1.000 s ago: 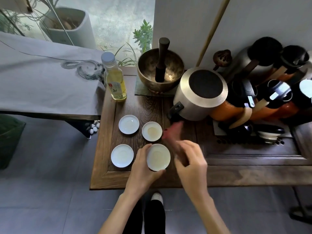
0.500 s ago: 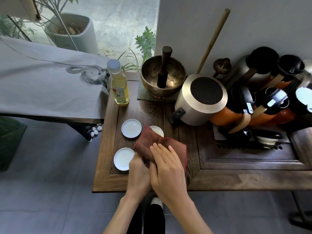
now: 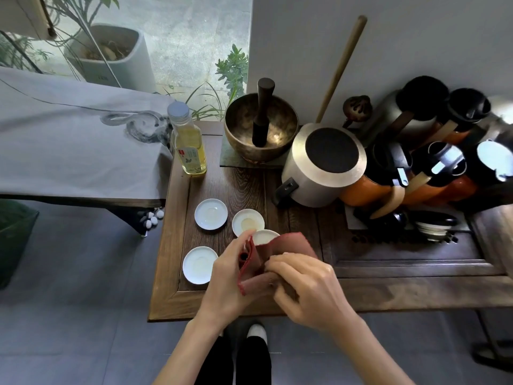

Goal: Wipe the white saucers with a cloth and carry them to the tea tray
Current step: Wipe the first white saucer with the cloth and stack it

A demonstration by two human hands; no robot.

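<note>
Three white saucers lie on the dark wooden table (image 3: pixel 249 187): one at the back left (image 3: pixel 211 213), one beside it with a yellowish centre (image 3: pixel 247 223), one at the front left (image 3: pixel 200 264). A fourth saucer (image 3: pixel 265 236) is lifted above the table in my left hand (image 3: pixel 228 282), mostly wrapped in a reddish-brown cloth (image 3: pixel 280 245). My right hand (image 3: pixel 305 287) presses the cloth against that saucer from the right. Only the saucer's far rim shows.
An oil bottle (image 3: pixel 190 145) stands at the back left, a brass bowl with a wooden striker (image 3: pixel 261 129) behind the saucers, and a metal canister (image 3: pixel 323 165) to their right. Kettles and flasks (image 3: pixel 433 162) crowd the right side. A grey-draped table (image 3: pixel 77 140) adjoins on the left.
My left hand took the front right saucer off the table. My right hand brought the cloth over it, and the cloth has since shifted so the saucer's far rim shows.
</note>
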